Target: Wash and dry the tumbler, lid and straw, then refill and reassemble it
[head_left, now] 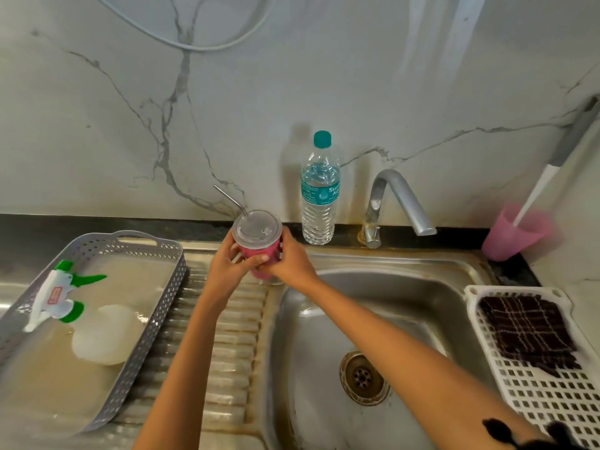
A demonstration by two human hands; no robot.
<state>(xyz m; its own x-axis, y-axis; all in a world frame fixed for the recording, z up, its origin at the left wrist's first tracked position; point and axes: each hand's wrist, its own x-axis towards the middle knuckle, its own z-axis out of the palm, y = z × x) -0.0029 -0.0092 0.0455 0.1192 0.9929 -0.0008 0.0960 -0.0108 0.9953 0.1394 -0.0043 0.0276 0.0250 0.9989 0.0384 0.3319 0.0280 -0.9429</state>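
Both hands hold the pink tumbler [258, 254] just left of the sink [406, 306], near its back corner. The left hand [227, 263] curls its fingers round one side, and the right hand [292, 259] wraps round the other. The clear lid [256, 227] sits on top, and the metal straw [229, 198] sticks up through it. A water bottle [318, 196] stands behind the sink. A dark cloth [526, 329] lies in a white tray [535, 401] right of the sink

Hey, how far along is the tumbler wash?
Apparently barely begun. Done: nothing visible; tap off, cloth folded, water bottle capped. In hand: left hand and right hand grip the tumbler, lid and straw fitted. Left: washing, drying, refilling, reassembly.
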